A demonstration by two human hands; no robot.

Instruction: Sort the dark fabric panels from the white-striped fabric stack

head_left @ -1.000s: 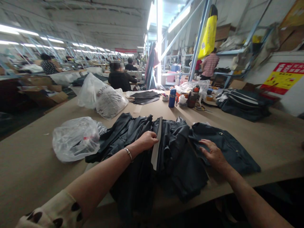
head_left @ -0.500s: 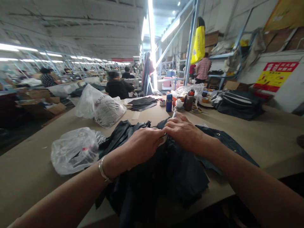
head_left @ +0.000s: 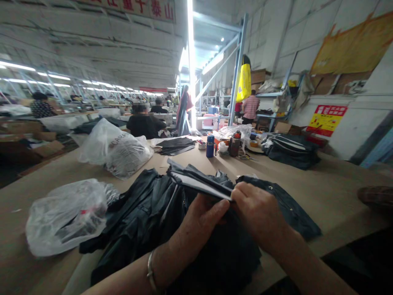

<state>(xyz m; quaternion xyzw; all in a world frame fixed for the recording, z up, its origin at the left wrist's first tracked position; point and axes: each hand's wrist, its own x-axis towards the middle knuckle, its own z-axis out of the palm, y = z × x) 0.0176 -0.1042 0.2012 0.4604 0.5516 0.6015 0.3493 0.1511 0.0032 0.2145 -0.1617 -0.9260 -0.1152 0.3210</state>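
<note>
Apparently the folded dark fabric panel [head_left: 199,182] runs up-left from the right hand [head_left: 256,213], fingers closed on its end; left hand [head_left: 199,225] just beneath, grip unclear.

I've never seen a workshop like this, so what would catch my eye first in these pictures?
Front and centre, the left hand and right hand grip a folded dark fabric panel with a pale inner face, above a heap of dark fabric on the long table. A clear plastic bag lies on the table to the left. Far back, a bright yellow bag hangs, and a red-and-yellow sign stands out at right.
</note>
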